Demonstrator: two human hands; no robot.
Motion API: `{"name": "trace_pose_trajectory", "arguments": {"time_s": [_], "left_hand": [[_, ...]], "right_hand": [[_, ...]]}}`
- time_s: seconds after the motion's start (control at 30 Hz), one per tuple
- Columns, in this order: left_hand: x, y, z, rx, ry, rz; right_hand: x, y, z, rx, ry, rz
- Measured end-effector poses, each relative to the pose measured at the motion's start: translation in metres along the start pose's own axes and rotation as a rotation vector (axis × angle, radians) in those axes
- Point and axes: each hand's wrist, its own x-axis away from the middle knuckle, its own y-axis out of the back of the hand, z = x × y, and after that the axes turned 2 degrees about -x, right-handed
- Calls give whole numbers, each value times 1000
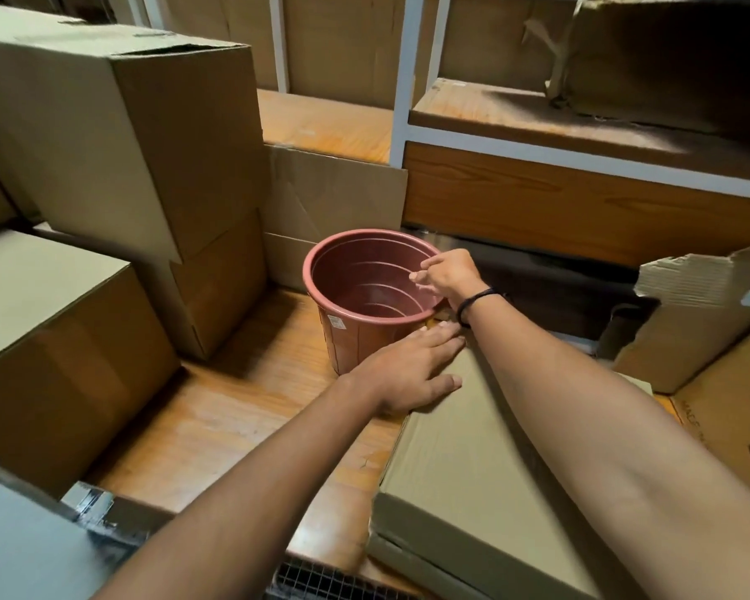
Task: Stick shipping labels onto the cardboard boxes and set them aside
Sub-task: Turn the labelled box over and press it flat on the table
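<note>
Setting: wooden surface (234, 417) crowded with brown cartons, white-framed shelf rack (401, 101) behind it holding more cardboard.
Left hand (412, 370): open, fingers straight and spread, palm down on the far left corner of the flat cardboard box (473, 469).
Right hand (449, 275): raised over the rim of the bucket (343, 339), fingers loosely curled, thumb close to forefinger; blurred, so cannot tell whether anything is pinched. Black wristband (477, 298) at the wrist.
Task box: lying flat on the surface, near right, running from under the left hand toward the viewer; right forearm crossing above its far end.
Bucket: reddish-brown plastic, upright, standing just beyond the box's far corner and just beside the left fingertips.
In the way: leaning cardboard sheet (334, 192) close behind the bucket; tall stacked carton (139, 136) to its left; lower carton (53, 339) nearer on the left; torn carton (702, 313) to the right, edge ragged.
Writing: small pale sticker (334, 321) on the bucket's outer wall, print too small to read; dark lettering on the printed carton (737, 435) at far right, cropped and unreadable.
Near edge: wire mesh (321, 582) at the bottom of the view.
</note>
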Motion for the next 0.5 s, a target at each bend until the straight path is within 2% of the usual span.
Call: {"name": "trace_pose_trajectory", "arguments": {"time_s": [0.17,0.3,0.5], "left_hand": [[2,1,4,53,4,12],[1,-2,3,116,11,25],[-3,3,-6,196,60,26]], "right_hand": [[59,39,4,18,106,79],[119,90,-9,170,179,41],[197,124,-52,478,90,11]]}}
